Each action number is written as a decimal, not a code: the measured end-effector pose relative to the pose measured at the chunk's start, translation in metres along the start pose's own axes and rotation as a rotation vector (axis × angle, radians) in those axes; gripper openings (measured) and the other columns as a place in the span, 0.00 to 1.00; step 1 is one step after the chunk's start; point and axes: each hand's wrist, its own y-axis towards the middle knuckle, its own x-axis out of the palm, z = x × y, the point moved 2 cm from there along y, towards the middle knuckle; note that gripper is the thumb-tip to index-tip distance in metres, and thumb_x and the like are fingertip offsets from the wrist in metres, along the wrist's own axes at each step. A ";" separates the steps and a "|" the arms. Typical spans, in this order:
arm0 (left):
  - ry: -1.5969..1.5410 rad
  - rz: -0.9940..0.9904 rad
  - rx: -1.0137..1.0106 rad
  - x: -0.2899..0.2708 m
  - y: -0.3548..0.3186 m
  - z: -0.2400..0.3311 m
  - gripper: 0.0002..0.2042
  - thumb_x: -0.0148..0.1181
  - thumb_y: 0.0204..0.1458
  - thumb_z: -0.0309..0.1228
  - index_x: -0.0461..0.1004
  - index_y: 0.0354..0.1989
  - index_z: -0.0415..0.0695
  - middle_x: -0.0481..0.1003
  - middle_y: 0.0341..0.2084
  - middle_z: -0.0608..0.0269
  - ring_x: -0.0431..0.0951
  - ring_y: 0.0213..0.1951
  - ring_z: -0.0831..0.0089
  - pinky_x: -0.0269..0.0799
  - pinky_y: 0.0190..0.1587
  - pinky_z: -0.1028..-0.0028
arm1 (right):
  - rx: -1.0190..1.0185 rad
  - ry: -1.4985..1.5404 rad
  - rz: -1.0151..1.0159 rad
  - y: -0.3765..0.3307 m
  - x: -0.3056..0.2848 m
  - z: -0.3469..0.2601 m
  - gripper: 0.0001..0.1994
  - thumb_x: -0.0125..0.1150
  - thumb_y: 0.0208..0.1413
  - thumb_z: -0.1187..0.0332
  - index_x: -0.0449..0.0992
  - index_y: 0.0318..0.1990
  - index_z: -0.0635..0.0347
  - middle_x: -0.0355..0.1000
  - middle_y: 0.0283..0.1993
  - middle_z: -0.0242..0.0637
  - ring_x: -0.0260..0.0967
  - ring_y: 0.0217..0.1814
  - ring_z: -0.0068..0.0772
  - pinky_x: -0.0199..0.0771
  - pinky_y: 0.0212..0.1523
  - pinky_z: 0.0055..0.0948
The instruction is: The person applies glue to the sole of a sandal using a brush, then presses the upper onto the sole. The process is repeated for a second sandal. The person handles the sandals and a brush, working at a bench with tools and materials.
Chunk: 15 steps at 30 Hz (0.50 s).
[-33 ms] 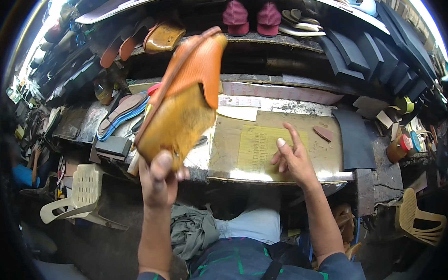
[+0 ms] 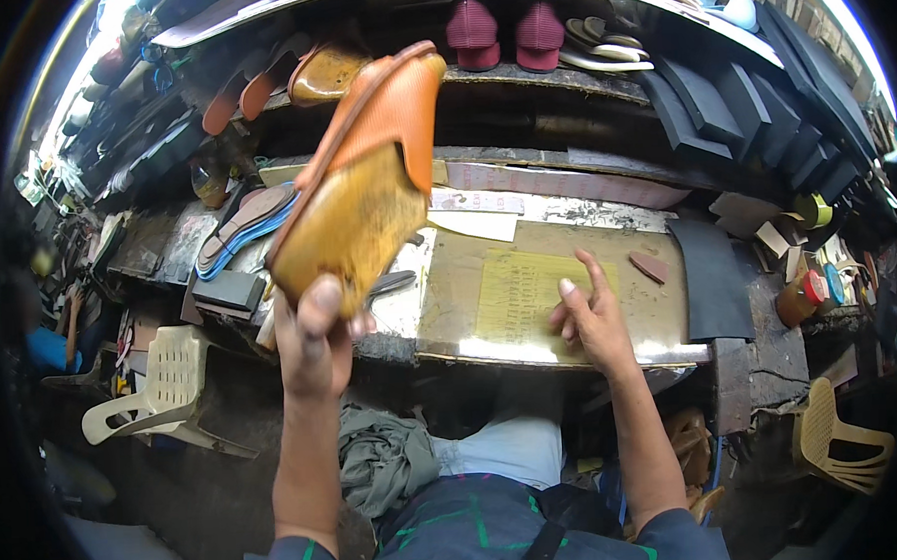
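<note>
A yellow-brown shoe last [image 2: 351, 229] with an orange shoe upper [image 2: 382, 123] over its toe end is raised above the workbench. A brown sole edge runs along its left side. My left hand [image 2: 316, 336] is closed round the heel end, thumb on the near face; the fingers behind it are partly hidden. My right hand [image 2: 592, 319] is empty above the bench, its index finger and thumb stretched out and the other fingers loosely curled. Below it lies a yellow translucent sheet [image 2: 514, 292], with a small brown offcut [image 2: 649, 266] to the right.
Blue-edged insoles [image 2: 241, 234] lie on the bench at left, and a black sheet [image 2: 711, 279] at right beside a red-lidded jar [image 2: 802, 297]. The shelf carries maroon shoes [image 2: 473, 39] and another last [image 2: 327, 73]. Plastic chairs [image 2: 163, 378] stand at both sides. Another person's arm [image 2: 73, 326] shows far left.
The last with its orange upper has risen slightly and tilted a little in my left hand. My right hand has barely moved.
</note>
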 end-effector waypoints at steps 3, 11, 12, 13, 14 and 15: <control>0.006 -0.010 0.051 0.014 0.057 0.000 0.22 0.68 0.64 0.38 0.73 0.59 0.37 0.76 0.37 0.65 0.73 0.27 0.82 0.78 0.35 0.73 | -0.103 0.168 0.016 0.003 -0.013 0.021 0.35 0.61 0.73 0.60 0.53 0.81 0.57 0.77 0.29 0.34 0.68 0.22 0.18 0.70 0.24 0.21; -0.039 0.068 0.083 0.053 0.208 -0.037 0.17 0.75 0.59 0.33 0.76 0.51 0.41 0.78 0.31 0.69 0.80 0.26 0.79 0.86 0.37 0.66 | -0.132 0.298 0.012 0.006 -0.016 0.028 0.29 0.60 0.73 0.63 0.63 0.77 0.58 0.77 0.36 0.34 0.71 0.31 0.18 0.72 0.33 0.19; -0.043 0.069 0.097 0.059 0.222 -0.042 0.16 0.75 0.59 0.32 0.77 0.49 0.41 0.78 0.31 0.68 0.80 0.26 0.78 0.86 0.36 0.66 | -0.134 0.304 0.014 0.007 -0.016 0.028 0.28 0.60 0.73 0.63 0.63 0.77 0.58 0.77 0.36 0.34 0.71 0.31 0.18 0.72 0.34 0.19; -0.044 0.104 0.084 0.065 0.233 -0.048 0.15 0.75 0.59 0.32 0.78 0.48 0.41 0.79 0.31 0.68 0.80 0.26 0.78 0.86 0.36 0.66 | -0.125 0.310 0.025 0.008 -0.016 0.029 0.28 0.60 0.73 0.63 0.64 0.76 0.58 0.77 0.36 0.34 0.72 0.31 0.18 0.72 0.34 0.19; -0.052 0.097 0.092 0.071 0.243 -0.053 0.14 0.75 0.58 0.31 0.78 0.47 0.41 0.79 0.31 0.67 0.80 0.26 0.77 0.86 0.36 0.66 | -0.139 0.311 0.017 0.009 -0.016 0.030 0.28 0.60 0.73 0.63 0.64 0.76 0.58 0.78 0.36 0.34 0.72 0.31 0.18 0.72 0.34 0.19; -0.065 0.111 0.085 0.077 0.252 -0.058 0.13 0.75 0.58 0.31 0.79 0.46 0.41 0.79 0.31 0.67 0.80 0.26 0.77 0.86 0.36 0.65 | -0.142 0.309 0.018 0.009 -0.016 0.030 0.27 0.60 0.73 0.63 0.64 0.76 0.58 0.78 0.36 0.34 0.72 0.32 0.18 0.73 0.34 0.19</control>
